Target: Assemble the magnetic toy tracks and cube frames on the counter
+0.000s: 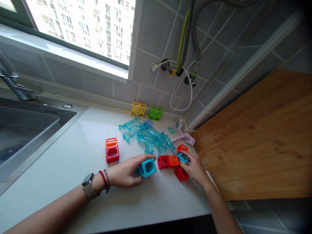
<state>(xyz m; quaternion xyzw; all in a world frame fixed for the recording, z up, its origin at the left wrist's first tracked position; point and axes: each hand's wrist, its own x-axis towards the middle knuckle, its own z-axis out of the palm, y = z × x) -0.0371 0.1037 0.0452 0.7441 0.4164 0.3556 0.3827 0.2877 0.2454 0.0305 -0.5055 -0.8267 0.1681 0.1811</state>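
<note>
My left hand (126, 172) is wrapped round a blue hollow cube (147, 167) that rests on the white counter (73, 156). My right hand (195, 167) pinches a small blue cube (182, 158) at the end of a row made of a red cube (163, 162) and an orange cube (174, 160). Another red cube (181, 174) lies under that hand's palm, and an orange cube (182, 148) sits just behind it. A pile of clear blue track pieces (148, 136) lies behind both hands.
An orange cube on a red cube (111, 150) stands left of the pile. A yellow cube (138, 109) and a green cube (155, 113) sit by the tiled wall, with pink track pieces (184, 136) nearby. The steel sink (26, 130) is left, a wooden board (255, 136) right.
</note>
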